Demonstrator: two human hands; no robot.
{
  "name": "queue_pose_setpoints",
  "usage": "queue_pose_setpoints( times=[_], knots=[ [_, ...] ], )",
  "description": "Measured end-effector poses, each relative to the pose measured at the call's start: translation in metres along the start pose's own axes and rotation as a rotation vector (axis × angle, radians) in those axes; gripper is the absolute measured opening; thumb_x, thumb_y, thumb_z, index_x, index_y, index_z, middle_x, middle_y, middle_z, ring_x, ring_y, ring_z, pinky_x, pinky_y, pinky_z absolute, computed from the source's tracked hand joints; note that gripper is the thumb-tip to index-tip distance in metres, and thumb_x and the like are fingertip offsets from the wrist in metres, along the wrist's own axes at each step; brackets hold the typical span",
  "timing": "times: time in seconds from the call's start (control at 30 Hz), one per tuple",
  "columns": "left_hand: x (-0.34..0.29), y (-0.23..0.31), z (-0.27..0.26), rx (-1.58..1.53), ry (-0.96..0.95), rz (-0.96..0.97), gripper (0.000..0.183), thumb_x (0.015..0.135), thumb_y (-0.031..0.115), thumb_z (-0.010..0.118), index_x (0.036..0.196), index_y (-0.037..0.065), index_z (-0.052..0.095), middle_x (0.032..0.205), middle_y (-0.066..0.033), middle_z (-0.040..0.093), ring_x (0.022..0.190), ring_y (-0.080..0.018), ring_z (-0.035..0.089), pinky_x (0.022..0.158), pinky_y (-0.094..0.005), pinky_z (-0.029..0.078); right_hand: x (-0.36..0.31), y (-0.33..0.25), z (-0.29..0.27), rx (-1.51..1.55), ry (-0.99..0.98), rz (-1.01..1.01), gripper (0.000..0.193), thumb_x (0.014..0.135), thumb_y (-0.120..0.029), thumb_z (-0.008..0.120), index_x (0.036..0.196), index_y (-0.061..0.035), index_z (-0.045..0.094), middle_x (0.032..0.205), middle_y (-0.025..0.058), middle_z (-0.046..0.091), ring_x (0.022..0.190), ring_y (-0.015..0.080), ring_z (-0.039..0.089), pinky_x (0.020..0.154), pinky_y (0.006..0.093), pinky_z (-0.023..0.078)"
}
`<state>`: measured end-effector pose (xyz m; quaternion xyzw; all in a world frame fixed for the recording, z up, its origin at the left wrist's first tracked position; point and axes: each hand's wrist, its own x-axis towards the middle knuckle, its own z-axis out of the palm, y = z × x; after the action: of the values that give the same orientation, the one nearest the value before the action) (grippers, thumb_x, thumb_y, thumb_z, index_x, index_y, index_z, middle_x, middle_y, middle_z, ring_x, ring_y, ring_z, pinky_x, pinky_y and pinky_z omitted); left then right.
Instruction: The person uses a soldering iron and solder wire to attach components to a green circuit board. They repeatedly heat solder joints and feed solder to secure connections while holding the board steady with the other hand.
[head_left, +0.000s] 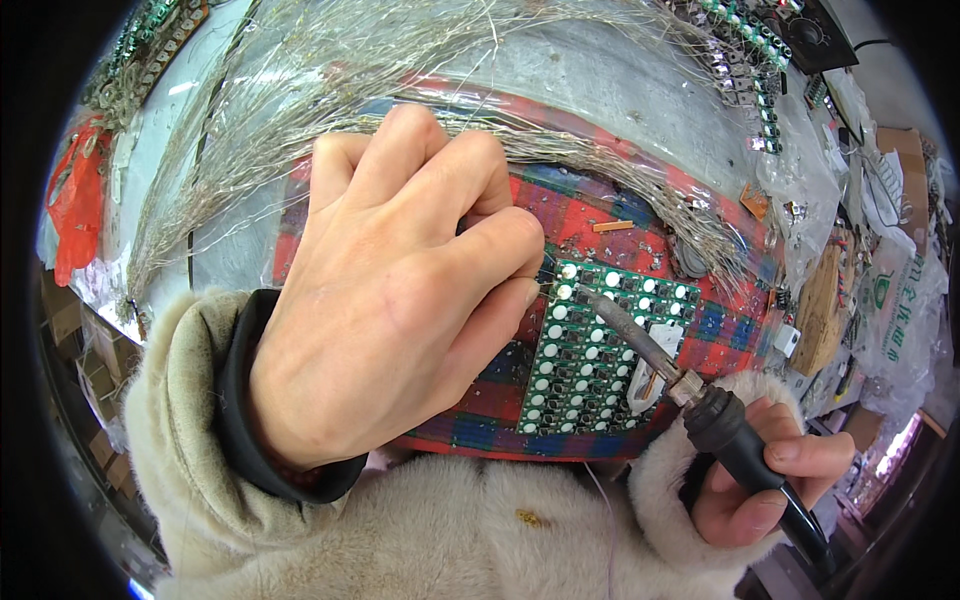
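In front of me a green circuit board panel (597, 345) with rows of white round pads and small dark parts lies on a red and blue plaid cloth (640, 228). My right hand (775, 478) grips the black handle of a soldering iron (735, 440); its tip reaches the panel's upper left part. Over the cloth, just left of the panel, my left hand (405, 270) is closed, thumb and forefinger pinched together at the panel's upper left corner. Whatever sits between those fingertips is too small to make out. A white oblong piece (655, 368) rests on the panel's right side.
A long bundle of thin silvery wires (590, 160) arcs across the cloth beyond my left hand. At right are clear plastic bags (810, 170) and a wooden block (822, 310). A red plastic bag (77, 200) hangs at far left. Further circuit strips (750, 35) lie at back right.
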<state>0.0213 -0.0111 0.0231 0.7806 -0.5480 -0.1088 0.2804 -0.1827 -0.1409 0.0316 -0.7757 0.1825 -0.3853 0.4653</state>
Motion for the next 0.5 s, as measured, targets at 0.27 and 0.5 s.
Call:
queue_pose_setpoints(
  times=[0.27,0.5],
  knots=[
    [-0.0005,-0.0016,0.0002,-0.004,-0.001,0.010,0.018,0.067,0.008,0.074,0.079,0.012,0.061,0.085,-0.0022,0.047,0.086,-0.0226,0.043,0.078,-0.0365,0.030,0.0017,-0.0027,0.0020,-0.019,-0.025,0.016,0.038,0.089,-0.035,0.061,0.093,-0.0048,0.037,0.054,0.0018,0.042,0.044,0.0093,0.040,0.045,0.0227,0.033],
    [-0.0008,-0.0027,0.0014,-0.011,0.002,0.010,0.018,0.067,0.008,0.074,0.079,0.012,0.061,0.085,-0.0024,0.047,0.086,-0.0225,0.043,0.079,-0.0364,0.030,-0.0004,-0.0045,0.0093,-0.035,0.008,0.058,0.042,0.089,-0.039,0.062,0.092,-0.0058,0.036,0.053,0.0001,0.037,0.043,0.0080,0.036,0.044,0.0221,0.031]
  ],
)
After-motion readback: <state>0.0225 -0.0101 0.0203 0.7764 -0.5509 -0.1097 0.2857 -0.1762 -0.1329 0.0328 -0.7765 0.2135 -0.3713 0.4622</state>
